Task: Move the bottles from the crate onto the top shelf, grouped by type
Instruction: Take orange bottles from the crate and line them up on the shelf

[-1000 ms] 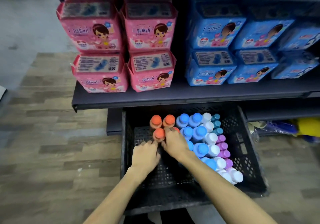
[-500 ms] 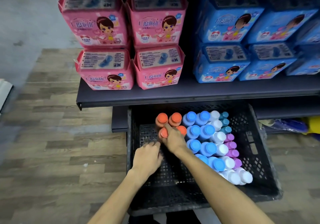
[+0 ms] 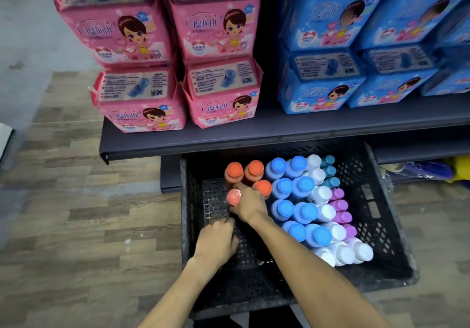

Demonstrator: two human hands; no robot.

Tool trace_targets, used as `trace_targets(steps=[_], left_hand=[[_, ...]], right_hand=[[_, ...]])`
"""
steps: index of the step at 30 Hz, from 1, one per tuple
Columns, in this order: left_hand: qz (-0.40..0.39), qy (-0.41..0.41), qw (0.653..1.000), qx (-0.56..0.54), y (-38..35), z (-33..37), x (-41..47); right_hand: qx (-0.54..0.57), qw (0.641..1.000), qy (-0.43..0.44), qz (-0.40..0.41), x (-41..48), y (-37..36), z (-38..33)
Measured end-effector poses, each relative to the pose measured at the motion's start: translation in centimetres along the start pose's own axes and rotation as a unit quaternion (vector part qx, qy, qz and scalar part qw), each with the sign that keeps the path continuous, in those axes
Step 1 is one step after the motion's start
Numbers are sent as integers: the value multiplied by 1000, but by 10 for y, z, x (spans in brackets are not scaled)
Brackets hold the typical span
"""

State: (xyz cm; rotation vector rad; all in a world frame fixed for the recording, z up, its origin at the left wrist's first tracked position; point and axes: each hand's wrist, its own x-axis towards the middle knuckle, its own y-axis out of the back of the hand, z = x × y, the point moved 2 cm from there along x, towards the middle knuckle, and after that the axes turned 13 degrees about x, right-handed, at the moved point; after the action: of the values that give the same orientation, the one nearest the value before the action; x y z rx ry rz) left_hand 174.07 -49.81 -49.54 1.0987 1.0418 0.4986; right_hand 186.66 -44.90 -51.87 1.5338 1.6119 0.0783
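Note:
A black plastic crate (image 3: 376,200) sits on the floor under the shelf. It holds upright bottles in rows: orange caps (image 3: 255,167) at the left, then blue caps (image 3: 284,208), white caps (image 3: 323,194), teal caps (image 3: 329,171) and purple caps (image 3: 339,205). My right hand (image 3: 250,204) is wrapped around the nearest orange-capped bottle (image 3: 234,197), whose cap shows left of my thumb. My left hand (image 3: 216,241) hovers over the crate's bare left part, fingers curled, nothing visible in it.
The dark shelf (image 3: 254,134) just above the crate carries stacked pink packs (image 3: 221,91) on the left and blue packs (image 3: 323,86) on the right. Its front edge overhangs the crate's back. Wood-pattern floor (image 3: 76,213) lies to the left.
My right hand has closed around the front orange-capped bottle. My left hand has pulled back from that bottle toward me. The view has tilted up a little toward the shelf.

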Motion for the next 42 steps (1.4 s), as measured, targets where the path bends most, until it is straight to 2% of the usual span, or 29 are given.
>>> trace_targets(steps=[9, 16, 21, 30, 36, 42], left_hand=[[-26, -5, 1000, 16, -10, -6, -9], [-15, -18, 999, 26, 0, -9, -9], [-9, -29, 999, 31, 11, -11, -11], [50, -53, 996, 46, 56, -18, 1], [96, -44, 993, 48, 93, -34, 5], [158, -36, 986, 37, 138, -52, 5]], right_hand=[[-13, 998, 27, 50, -8, -17, 3], [36, 997, 47, 54, -19, 8, 1], [51, 991, 82, 90, -36, 29, -11], [6, 991, 102, 89, -45, 70, -47], [26, 981, 114, 154, -63, 97, -75], [-16, 967, 165, 195, -91, 141, -112]])
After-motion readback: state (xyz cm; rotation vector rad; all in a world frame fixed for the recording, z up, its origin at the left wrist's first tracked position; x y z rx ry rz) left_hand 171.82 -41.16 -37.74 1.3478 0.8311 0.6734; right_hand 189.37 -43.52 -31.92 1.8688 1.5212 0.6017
